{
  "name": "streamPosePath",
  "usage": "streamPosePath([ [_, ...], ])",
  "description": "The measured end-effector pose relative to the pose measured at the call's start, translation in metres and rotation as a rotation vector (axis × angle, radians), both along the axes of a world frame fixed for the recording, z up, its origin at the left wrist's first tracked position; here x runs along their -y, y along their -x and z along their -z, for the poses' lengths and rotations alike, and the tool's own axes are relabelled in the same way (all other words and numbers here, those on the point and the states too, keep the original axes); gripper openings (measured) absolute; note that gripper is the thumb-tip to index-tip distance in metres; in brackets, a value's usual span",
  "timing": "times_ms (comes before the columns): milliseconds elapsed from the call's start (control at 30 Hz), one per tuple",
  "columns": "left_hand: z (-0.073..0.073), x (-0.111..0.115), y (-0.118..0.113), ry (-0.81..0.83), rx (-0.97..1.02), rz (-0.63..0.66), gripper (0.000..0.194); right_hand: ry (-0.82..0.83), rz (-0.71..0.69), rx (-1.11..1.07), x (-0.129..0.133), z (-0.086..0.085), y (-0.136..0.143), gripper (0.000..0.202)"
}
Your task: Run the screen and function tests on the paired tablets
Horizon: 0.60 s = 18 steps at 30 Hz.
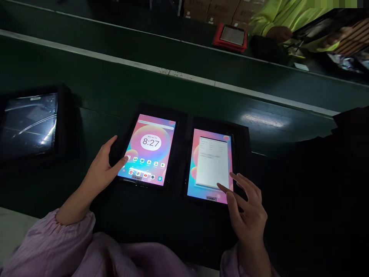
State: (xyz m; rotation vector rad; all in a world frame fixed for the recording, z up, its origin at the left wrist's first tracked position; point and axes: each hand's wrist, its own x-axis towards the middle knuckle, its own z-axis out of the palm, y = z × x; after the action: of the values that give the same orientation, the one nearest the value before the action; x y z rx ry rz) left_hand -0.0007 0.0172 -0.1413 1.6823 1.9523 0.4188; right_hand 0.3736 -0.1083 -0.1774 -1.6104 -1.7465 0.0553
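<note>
Two lit tablets lie side by side on dark pads in front of me. The left tablet [151, 154] shows a home screen with a clock reading 8:27 and rows of app icons. My left hand [105, 165] is at its lower left edge, thumb over the screen's border, index finger stretched out beside it. On the right tablet [211, 165] a white window floats shrunken over the colourful wallpaper. My right hand [249, 206] is over its lower right part, index fingertip at the window's bottom edge and the other fingers spread. Neither hand grips anything.
A dark-screened tablet [29, 123] lies in a black tray at the left. Beyond a pale strip [190, 77] crossing the green bench, a red holder [243, 48] carries another device. A co-worker in a yellow-green sleeve [271, 17] is at the far side, near stacked cartons [221, 9].
</note>
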Motion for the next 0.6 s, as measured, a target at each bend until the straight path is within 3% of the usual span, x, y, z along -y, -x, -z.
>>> streamPosePath([
  [167,0.007,-0.001,0.006,0.008,0.082,-0.032,0.088,0.005,-0.068,-0.001,0.001,-0.003,0.002,0.021],
  [333,0.012,-0.003,0.017,0.050,0.406,-0.035,0.087,0.077,-0.216,0.063,-0.001,-0.010,0.017,0.024],
  [467,0.012,-0.004,0.026,0.137,0.465,0.033,0.099,0.138,-0.298,0.131,-0.004,-0.014,0.031,0.024],
  [600,0.015,-0.003,0.034,0.141,0.422,0.159,0.108,0.104,-0.282,0.111,-0.005,-0.009,0.031,0.024],
])
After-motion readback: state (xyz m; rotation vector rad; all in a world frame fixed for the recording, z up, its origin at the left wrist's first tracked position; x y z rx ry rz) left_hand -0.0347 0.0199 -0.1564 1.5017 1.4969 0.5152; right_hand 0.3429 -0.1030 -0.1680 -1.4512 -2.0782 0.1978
